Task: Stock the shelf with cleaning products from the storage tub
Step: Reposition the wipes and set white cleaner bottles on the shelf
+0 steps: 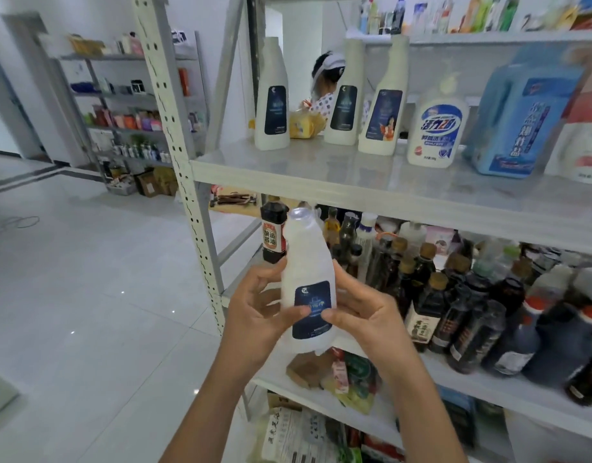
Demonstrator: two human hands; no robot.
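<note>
White cleaner bottle (306,289) in both hands, ready for shelving

Left hand (259,312) and right hand (361,315) fingers grasp it below the shelf (321,177); next, lift it beside the matching bottles (343,95).

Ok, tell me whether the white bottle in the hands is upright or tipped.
Nearly upright: white bottle leans slightly, neck up-left, base down, held between left hand and right hand.
</note>
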